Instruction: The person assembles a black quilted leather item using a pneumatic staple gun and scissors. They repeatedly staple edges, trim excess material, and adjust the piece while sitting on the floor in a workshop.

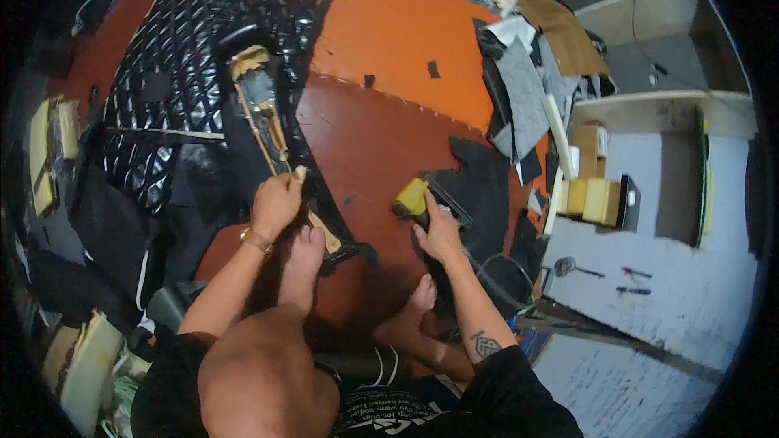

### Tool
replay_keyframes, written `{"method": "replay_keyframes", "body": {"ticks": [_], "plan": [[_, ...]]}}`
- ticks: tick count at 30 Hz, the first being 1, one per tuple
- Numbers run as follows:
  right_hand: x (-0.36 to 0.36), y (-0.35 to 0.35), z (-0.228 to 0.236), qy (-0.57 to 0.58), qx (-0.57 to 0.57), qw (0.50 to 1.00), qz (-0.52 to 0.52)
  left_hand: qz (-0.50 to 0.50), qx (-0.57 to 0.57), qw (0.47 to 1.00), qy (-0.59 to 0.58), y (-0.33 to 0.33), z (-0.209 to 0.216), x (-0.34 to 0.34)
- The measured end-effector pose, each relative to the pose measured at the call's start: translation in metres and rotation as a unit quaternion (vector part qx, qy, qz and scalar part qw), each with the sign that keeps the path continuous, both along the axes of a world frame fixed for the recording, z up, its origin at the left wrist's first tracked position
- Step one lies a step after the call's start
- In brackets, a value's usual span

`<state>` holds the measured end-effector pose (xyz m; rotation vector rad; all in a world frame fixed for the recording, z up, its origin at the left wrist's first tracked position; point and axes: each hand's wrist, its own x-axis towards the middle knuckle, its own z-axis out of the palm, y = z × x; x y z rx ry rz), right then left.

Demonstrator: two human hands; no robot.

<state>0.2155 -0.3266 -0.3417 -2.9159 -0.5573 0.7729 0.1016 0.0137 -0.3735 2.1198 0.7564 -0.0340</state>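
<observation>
A long black upholstered panel (272, 126), with tan wooden parts showing along its middle, lies on the floor before me. My left hand (277, 204) is closed at its near half, fingers bent over the panel; exactly which layer they pinch is hard to make out. Beyond and left of it spreads a shiny black quilted cover (182, 57) with a pale edge. My right hand (441, 235) grips a yellow and black staple gun (412, 197), held above the floor right of the panel. My bare left foot (305, 255) rests beside the panel's near end.
A dark hose (503, 268) loops right of my right arm. Black fabric (479, 174) lies beyond the staple gun. Grey and brown scraps (523, 89) are heaped at the far right. A white board (625, 268) with small tools and yellow foam blocks (596, 200) stands at right.
</observation>
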Motion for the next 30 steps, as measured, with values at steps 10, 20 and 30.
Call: {"method": "replay_keyframes", "body": {"ticks": [10,20,30], "plan": [[-0.037,-0.008,-0.049,0.086,-0.098,0.992,-0.002,-0.126,-0.334,0.862,0.358,-0.096,0.009,-0.023],[-0.029,-0.006,-0.038,0.132,-0.073,0.988,-0.028,-0.501,0.229,0.834,0.008,-0.111,0.063,0.010],[-0.030,-0.008,-0.035,0.132,-0.063,0.989,-0.031,-0.531,0.108,0.839,-0.053,-0.098,-0.008,0.009]]}}
